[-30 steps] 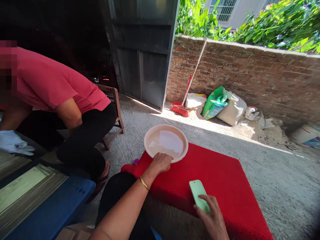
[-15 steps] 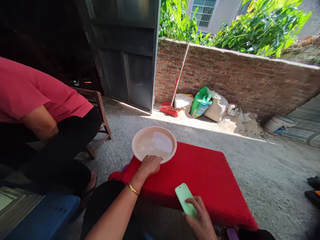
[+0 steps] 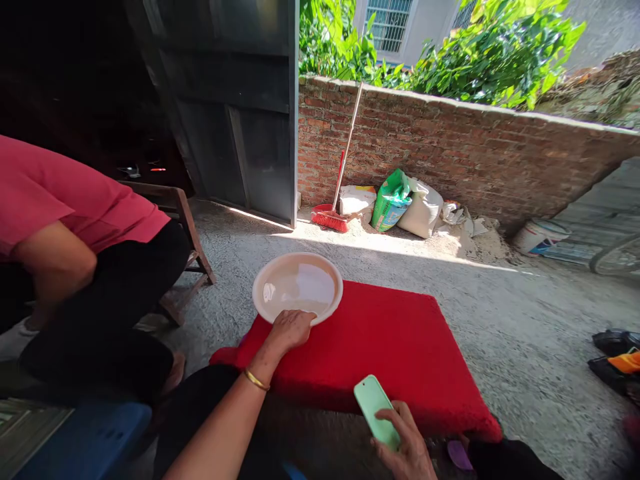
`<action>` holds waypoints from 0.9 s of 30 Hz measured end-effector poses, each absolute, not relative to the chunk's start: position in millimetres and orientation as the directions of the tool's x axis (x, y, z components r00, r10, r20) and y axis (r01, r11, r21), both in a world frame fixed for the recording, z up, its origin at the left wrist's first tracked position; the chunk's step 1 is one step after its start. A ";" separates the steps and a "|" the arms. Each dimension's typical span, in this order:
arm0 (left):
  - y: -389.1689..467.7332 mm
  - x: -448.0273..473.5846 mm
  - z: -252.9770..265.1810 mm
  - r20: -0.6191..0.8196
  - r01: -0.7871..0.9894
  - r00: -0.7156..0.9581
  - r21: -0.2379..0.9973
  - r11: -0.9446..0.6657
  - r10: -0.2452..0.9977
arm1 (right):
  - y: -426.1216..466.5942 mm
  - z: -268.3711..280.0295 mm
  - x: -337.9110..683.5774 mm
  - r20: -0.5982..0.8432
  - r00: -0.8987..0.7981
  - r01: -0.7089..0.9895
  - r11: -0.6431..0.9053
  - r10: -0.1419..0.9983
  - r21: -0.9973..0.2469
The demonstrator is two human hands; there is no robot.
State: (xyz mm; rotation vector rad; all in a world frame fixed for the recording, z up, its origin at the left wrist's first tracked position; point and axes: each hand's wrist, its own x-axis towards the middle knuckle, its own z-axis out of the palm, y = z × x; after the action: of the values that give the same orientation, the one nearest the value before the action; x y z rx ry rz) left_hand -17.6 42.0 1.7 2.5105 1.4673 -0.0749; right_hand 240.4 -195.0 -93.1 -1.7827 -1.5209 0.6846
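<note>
A pale pink plastic basin (image 3: 265,283) stands at the far left end of a bench covered in red cloth (image 3: 380,333). Bright reflections inside it look like clear water. My left hand (image 3: 294,328), with a gold bangle at the wrist, is closed over the basin's near rim. Lower right, over the bench's near edge, my right hand (image 3: 405,440) grips a pale green phone-shaped piece (image 3: 371,399). That piece is flat, with rounded corners and a small hole near its upper end. The thumb lies across its face, and fingers are partly hidden.
At left a person in a red shirt (image 3: 110,200) sits bent forward on a wooden chair (image 3: 193,227). Past the bench are a dark metal door (image 3: 260,147), a red broom (image 3: 333,219), a green sack (image 3: 391,200), a pale sack (image 3: 421,210) and a bucket (image 3: 540,237) by a brick wall (image 3: 450,147).
The view has turned slightly right, so most of the scene sits farther left. My left hand stays on the basin rim. My right hand, still gripping the green piece, has lowered slightly.
</note>
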 end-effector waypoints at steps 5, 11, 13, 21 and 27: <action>42.4 -18.7 -2.6 -0.145 0.855 0.510 0.190 -0.482 0.848 | -192.2 -77.6 315.1 0.146 0.576 0.593 -0.288 0.804 -0.752; 41.5 -19.4 -3.5 -0.132 0.854 0.508 0.208 -0.477 0.851 | -200.1 -81.2 374.5 0.107 0.815 0.493 -0.586 0.569 -0.643; 40.9 -19.2 -2.3 -0.137 0.857 0.501 0.211 -0.469 0.854 | -201.7 -85.4 348.4 0.100 0.716 0.552 -0.473 0.690 -0.687; 40.8 -18.9 -0.5 -0.160 0.868 0.491 0.176 -0.464 0.856 | -193.8 -80.4 356.8 0.129 0.681 0.558 -0.396 0.721 -0.730; 41.2 -18.9 -2.5 -0.154 0.873 0.480 0.185 -0.452 0.864 | -168.7 -86.9 425.1 0.143 0.857 0.467 -0.632 0.494 -0.618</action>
State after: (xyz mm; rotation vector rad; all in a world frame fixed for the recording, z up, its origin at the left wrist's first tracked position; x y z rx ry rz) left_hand -18.9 41.2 -2.5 2.4892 1.4895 -0.0550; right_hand 425.1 -168.7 -86.9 -2.3554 -0.6942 0.0520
